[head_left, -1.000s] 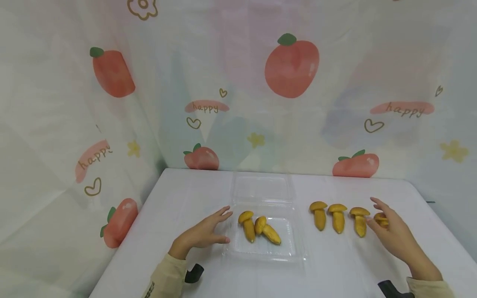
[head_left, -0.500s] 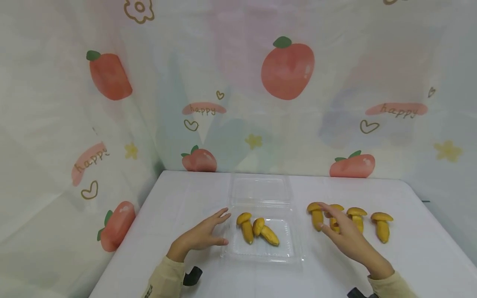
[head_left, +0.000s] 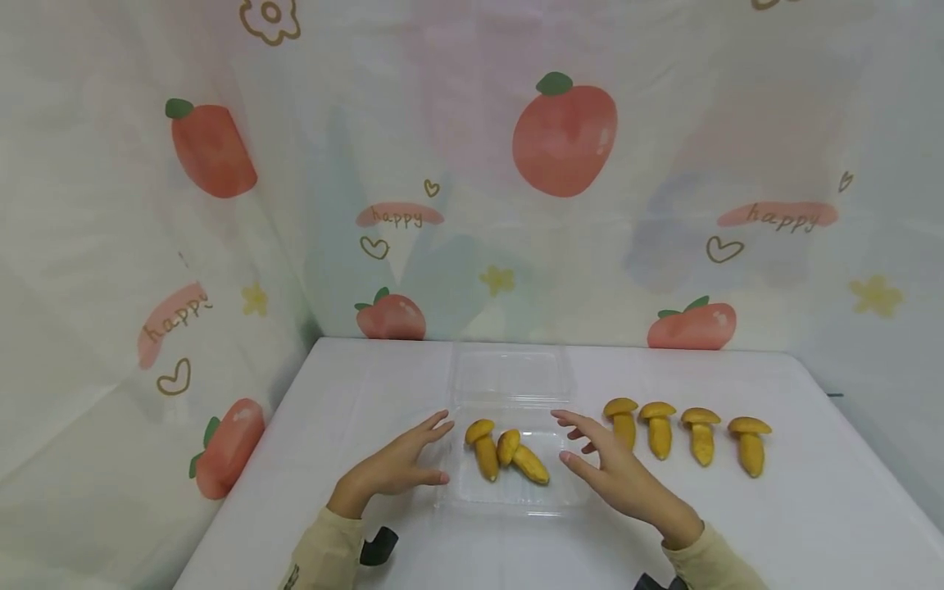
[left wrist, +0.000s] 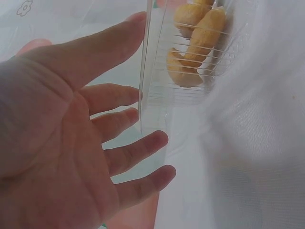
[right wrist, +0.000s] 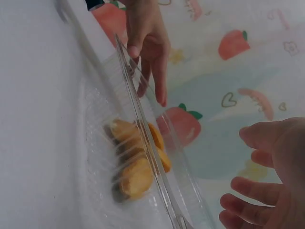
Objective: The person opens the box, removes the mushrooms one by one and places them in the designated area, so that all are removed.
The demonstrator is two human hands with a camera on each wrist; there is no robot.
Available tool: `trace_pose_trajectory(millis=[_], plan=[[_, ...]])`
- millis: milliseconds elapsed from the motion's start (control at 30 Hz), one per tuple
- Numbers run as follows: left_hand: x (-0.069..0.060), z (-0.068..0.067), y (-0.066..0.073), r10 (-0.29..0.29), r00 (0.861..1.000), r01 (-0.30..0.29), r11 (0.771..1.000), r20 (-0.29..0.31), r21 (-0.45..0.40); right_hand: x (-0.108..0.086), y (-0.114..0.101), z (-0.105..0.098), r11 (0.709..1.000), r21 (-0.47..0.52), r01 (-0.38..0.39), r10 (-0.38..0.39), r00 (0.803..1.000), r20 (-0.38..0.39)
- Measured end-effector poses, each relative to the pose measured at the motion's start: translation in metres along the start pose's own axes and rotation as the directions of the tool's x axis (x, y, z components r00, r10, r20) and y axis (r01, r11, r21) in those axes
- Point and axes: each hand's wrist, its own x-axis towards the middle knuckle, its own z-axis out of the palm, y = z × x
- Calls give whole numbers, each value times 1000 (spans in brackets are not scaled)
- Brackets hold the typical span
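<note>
Head view: a person's left sleeve point(head_left: 328, 541) and right sleeve point(head_left: 711, 561), both tan, are slanting inward across the near part of a white table point(head_left: 811, 524), a black clip point(head_left: 378, 546) showing beside the left cuff and another black clip point(head_left: 656, 583), cut off by the frame, beside the right.

Ahead of the cuffs, the left hand point(head_left: 394, 467) is pointing toward the box's left side, fingers extended and spread, thumb held apart, gripping nothing. In the left wrist view its thumb tip is overlapping the rim; whether it is touching cannot be told. The right hand point(head_left: 619, 479) is mirroring that pose, angling leftward over the box's right edge, its fingers loosely parted, its thumb separate and its grasp empty. Between the two hands, the clear box point(head_left: 509, 496) is sitting on the table, holding two yellow mushrooms: an upright-looking one point(head_left: 485, 455) is lying cap-away at left, while a tilted one point(head_left: 529, 465) is lying close beside it, its stem slanting toward the right.

Farther right, a row of four mushrooms point(head_left: 702, 442) is lying caps-away, the leftmost partly hidden by the right hand. Beyond the box, its clear lid point(head_left: 509, 373) is stretching back, and a fruit-print backdrop point(head_left: 457, 123) is hanging behind.
</note>
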Motion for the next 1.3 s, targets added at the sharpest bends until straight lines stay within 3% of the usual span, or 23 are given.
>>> trace_pose_trajectory(millis=[200,400,500,733,1033,1300], plan=[[1,0,1,-8,1000,8,1000,2,-10,9,-11,14,996,85,12,-24,989,147],[1,0,2,-8,1000,8,1000,4,-22,20,-10,30,988,156,4,-47,961,271],[1,-1,2,-13,1000,13,1000,1,-19,25,-8,37,989,146,7,-53,948,314],[0,0,2,-8,1000,8,1000,-3,-22,31,-9,44,998,59,-24,2,940,342],[0,0,2,-11,1000,11,1000,-8,-23,38,-6,50,992,-104,68,-40,968,249],[1,1,2,-7,1000,7,1000,-7,-21,38,-2,53,998,-54,10,9,940,340]])
